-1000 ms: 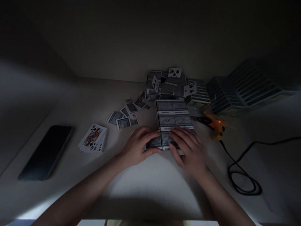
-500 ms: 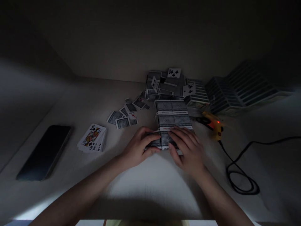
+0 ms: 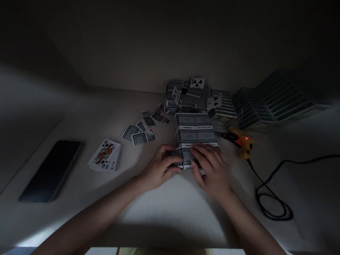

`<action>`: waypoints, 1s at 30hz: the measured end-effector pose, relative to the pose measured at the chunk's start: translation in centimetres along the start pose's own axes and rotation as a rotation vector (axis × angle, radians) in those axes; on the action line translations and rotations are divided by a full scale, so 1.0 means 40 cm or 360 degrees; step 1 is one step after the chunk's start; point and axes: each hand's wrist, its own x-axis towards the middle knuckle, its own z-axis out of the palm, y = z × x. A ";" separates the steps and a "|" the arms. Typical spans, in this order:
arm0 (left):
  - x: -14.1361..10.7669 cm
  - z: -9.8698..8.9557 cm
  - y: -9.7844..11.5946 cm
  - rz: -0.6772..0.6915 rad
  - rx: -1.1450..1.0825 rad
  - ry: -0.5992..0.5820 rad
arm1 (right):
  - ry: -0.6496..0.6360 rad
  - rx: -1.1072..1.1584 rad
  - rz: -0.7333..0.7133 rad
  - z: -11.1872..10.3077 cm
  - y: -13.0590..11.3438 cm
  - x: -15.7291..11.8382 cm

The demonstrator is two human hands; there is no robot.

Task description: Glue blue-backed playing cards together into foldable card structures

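A block built of playing cards (image 3: 197, 134), with patterned backs in rows, lies on the table in front of me. My left hand (image 3: 158, 168) is at its near left side, thumb and fingers closed round a small card-backed piece (image 3: 175, 156) that sits against the block. My fingers partly cover that piece. My right hand (image 3: 211, 168) grips the block's near right part, fingers over the top and thumb at the near edge. The exact contact under the right palm is hidden.
Loose cards (image 3: 139, 138) lie left of the block, beside a face-up card stack (image 3: 106, 155) and a phone (image 3: 50, 171). Behind stand a card pile (image 3: 172, 106) and ridged card structures (image 3: 281, 95). A yellow glue gun (image 3: 243, 143) with a black cable (image 3: 273, 177) lies right.
My left fingers have shifted slightly on the small piece, showing more of its top. My right hand stays in nearly the same place. The view has moved a little.
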 end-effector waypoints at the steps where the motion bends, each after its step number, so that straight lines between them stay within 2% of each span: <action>1: -0.001 0.000 -0.001 0.0005 0.0012 -0.0001 | 0.0001 0.0000 0.0002 0.000 0.000 0.000; 6: -0.006 0.002 0.008 0.0009 0.0127 0.0053 | 0.0007 0.0004 -0.0016 0.000 0.001 -0.001; 10: -0.002 0.002 0.036 0.0015 0.0388 0.0269 | 0.0014 0.0003 -0.0016 0.001 0.001 -0.002; 13: 0.005 0.002 0.059 0.0133 0.0619 0.0443 | 0.0018 0.0002 -0.0012 0.003 0.000 -0.002; 16: 0.009 0.003 0.075 0.0175 0.0751 0.0515 | 0.0025 0.0003 -0.0010 0.003 0.000 -0.002; 22: 0.004 0.004 0.076 0.0182 0.0782 0.0470 | 0.0006 0.0006 0.0017 0.001 -0.003 0.000; 27: 0.008 0.000 0.066 0.0214 0.0533 0.0240 | 0.0025 0.0005 0.0003 0.000 -0.003 0.001; 30: 0.016 0.000 0.060 0.0211 0.0397 0.0204 | 0.0043 0.0007 0.0004 0.002 -0.001 -0.001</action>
